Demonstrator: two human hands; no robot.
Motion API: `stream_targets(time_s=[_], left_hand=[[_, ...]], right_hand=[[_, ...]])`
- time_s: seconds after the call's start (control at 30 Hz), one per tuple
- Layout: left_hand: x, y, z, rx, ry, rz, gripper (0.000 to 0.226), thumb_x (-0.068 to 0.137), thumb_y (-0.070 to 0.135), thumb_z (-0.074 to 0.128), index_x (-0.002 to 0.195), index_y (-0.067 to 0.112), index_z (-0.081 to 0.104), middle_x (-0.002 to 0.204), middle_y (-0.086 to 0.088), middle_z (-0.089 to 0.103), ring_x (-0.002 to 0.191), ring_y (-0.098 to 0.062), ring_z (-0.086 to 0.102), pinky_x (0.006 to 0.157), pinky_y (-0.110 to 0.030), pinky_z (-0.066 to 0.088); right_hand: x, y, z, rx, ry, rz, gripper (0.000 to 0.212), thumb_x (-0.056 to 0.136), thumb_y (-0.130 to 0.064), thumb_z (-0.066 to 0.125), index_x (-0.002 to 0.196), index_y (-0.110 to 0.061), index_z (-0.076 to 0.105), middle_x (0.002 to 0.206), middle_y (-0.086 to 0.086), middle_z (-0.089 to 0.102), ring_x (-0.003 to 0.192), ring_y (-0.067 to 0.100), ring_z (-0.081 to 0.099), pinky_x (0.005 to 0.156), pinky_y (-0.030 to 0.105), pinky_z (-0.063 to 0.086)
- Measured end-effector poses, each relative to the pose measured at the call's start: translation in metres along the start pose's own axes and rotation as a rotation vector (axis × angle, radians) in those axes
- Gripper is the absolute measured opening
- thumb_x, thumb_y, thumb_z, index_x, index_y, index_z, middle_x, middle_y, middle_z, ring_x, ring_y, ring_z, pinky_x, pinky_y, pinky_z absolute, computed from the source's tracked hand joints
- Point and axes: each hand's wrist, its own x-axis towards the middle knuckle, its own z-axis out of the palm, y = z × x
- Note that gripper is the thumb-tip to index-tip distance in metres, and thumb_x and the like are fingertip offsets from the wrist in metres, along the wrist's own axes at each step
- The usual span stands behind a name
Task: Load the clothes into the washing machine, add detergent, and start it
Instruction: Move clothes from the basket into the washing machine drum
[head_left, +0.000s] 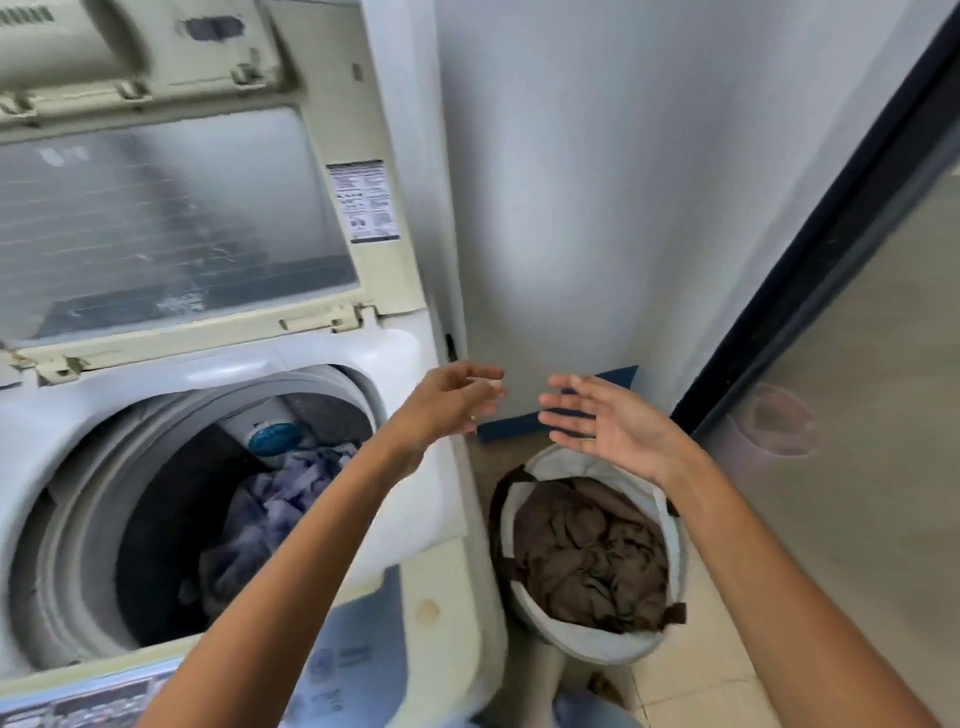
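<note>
Brown clothes (587, 551) lie in the basket (678, 551), just below my right hand (608, 421). My left hand (452, 402) is farther off. Both hold nothing, fingers loose.

The left hand (447, 408) and right hand (610, 423) are bare, as are both forearms (311, 525) down to the lower edge of view. A small glint (471, 417) on a left finger may be a ring. Pale blue cloth (587, 714) at the bottom edge looks like clothing.

Bright, even daylight with soft shadows; slight motion blur (edges bowed by the wide lens)
</note>
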Motion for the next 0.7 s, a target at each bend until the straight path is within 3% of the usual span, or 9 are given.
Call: stream_targets(time_s=[0.1, 0.23, 0.4, 0.57, 0.7], left_hand=[[0.022, 0.006, 0.055, 0.015, -0.050, -0.047, 0.022, 0.095, 0.020, 0.052, 0.116, 0.019, 0.058, 0.102, 0.002, 0.066, 0.092, -0.011, 0.062, 0.079, -0.024, 0.045], [0.059, -0.008, 0.121, 0.039, -0.123, -0.173, 0.012, 0.094, 0.021, 0.053, 0.105, 0.023, 0.057, 0.098, 0.001, 0.062, 0.081, -0.009, 0.058, 0.073, -0.024, 0.042], [0.100, -0.075, 0.180, 0.102, -0.159, -0.416, 0.011, 0.095, 0.026, 0.049, 0.103, 0.023, 0.056, 0.102, 0.001, 0.061, 0.091, -0.014, 0.057, 0.072, -0.025, 0.042], [0.141, -0.168, 0.221, 0.143, -0.144, -0.654, 0.015, 0.096, 0.021, 0.048, 0.107, 0.013, 0.054, 0.110, -0.008, 0.054, 0.100, -0.023, 0.048, 0.082, -0.033, 0.037], [0.176, -0.238, 0.230, 0.264, -0.107, -0.671, 0.035, 0.093, 0.021, 0.056, 0.124, 0.008, 0.050, 0.120, -0.010, 0.050, 0.110, -0.027, 0.047, 0.088, -0.035, 0.039]], right_hand=[[-0.007, 0.006, -0.055, 0.029, 0.066, 0.050, 0.022, 0.095, -0.024, 0.047, 0.110, -0.013, 0.059, 0.103, 0.008, 0.065, 0.094, 0.022, 0.065, 0.076, 0.033, 0.056], [-0.013, 0.022, -0.122, 0.055, 0.182, 0.133, 0.017, 0.096, -0.025, 0.045, 0.099, -0.015, 0.059, 0.097, 0.006, 0.063, 0.087, 0.020, 0.062, 0.068, 0.029, 0.057], [-0.003, 0.073, -0.191, 0.065, 0.304, 0.266, 0.015, 0.095, -0.022, 0.049, 0.101, -0.013, 0.058, 0.096, 0.007, 0.062, 0.088, 0.021, 0.061, 0.082, 0.038, 0.050], [0.035, 0.147, -0.246, 0.063, 0.453, 0.391, 0.023, 0.094, -0.024, 0.053, 0.112, -0.009, 0.053, 0.099, 0.008, 0.056, 0.089, 0.021, 0.056, 0.072, 0.035, 0.051], [0.064, 0.213, -0.272, 0.014, 0.548, 0.433, 0.019, 0.094, -0.024, 0.055, 0.108, -0.012, 0.049, 0.094, 0.001, 0.052, 0.101, 0.022, 0.049, 0.094, 0.038, 0.045]])
